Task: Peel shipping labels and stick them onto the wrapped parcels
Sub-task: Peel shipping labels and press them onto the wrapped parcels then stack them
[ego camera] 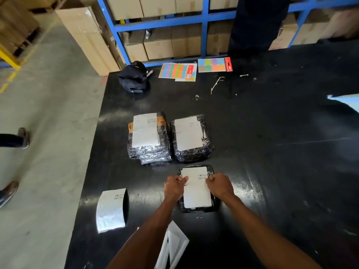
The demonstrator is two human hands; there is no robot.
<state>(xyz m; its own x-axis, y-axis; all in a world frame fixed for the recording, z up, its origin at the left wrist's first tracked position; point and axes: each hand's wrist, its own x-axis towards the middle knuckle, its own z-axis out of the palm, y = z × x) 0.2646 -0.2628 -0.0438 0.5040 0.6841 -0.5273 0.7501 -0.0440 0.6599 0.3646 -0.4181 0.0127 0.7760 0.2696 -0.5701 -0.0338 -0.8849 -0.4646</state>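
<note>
Warehouse setting: black table [272,133] fills most of the view, blue racking [204,26] w/ cartons behind, concrete floor [48,113] to the left.

Near edge, centre: wrapped parcel [197,209] in dark film lies flat, white shipping label [196,188] on top, barcode print legible only as smudges. Left hand [174,186] sits on label's left edge, right hand [219,185] on its right edge; both fists curled, thumbs pressing down on the label. Fingertips tucked under the knuckles, so contact beyond the thumbs can't be confirmed.

Beyond it, two labelled parcels [149,140] and [191,140] sit side by side, just apart; left one appears to be a stack, lower layers mostly hidden.

Loose label sheet [111,209] lies at the left table edge, curled and glossy, text unreadable. White backing strips [174,245] lie between the forearms, partly covered by the left arm and cut off at frame bottom.

Far edge: dark cap [134,76], marker [150,73], two coloured sticker sheets [177,71] and [214,64], string scrap [216,84].

Other persons: dark-clothed figure [256,26] at far side, cropped above the waist; two shoes [23,136], [8,191] at left, cropped.
</note>
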